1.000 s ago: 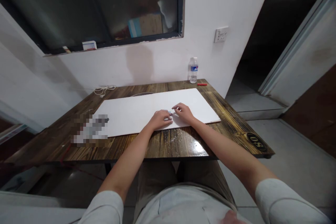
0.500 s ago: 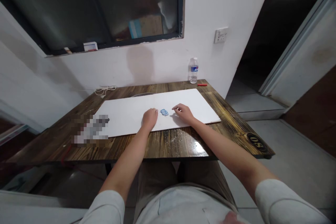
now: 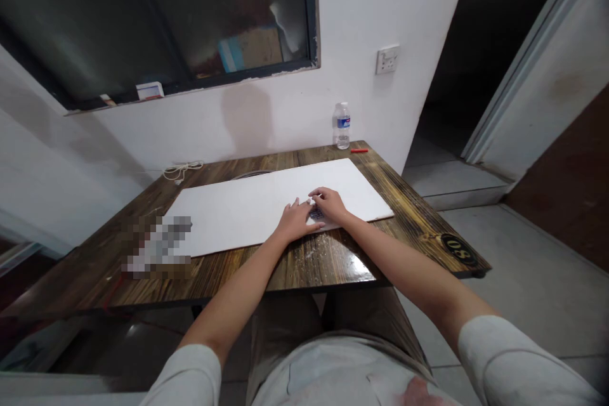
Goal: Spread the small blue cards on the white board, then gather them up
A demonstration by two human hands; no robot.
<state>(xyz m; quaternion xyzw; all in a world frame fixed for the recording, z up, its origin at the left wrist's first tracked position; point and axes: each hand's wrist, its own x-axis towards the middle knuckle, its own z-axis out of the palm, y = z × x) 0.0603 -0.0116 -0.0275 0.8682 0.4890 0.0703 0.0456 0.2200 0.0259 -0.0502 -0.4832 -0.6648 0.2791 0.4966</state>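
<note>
The person's left hand (image 3: 295, 222) and right hand (image 3: 329, 205) lay close together on a white board (image 3: 238, 209), with a small, flat, dark-and-blue piece (image 3: 315, 214) partly hidden between them, just under the right hand's curled fingers (image 3: 320, 195). The board lay on a dark-grained wooden table (image 3: 295, 263), where a blurred patch (image 3: 157, 247) covered its left edge. Along the far edge stood a plastic water bottle (image 3: 341, 125) beside a red marker (image 3: 359, 150), and a coiled white cable (image 3: 181, 170) lay further left, below a wall socket (image 3: 387, 59) and a dark window (image 3: 157, 13).
</note>
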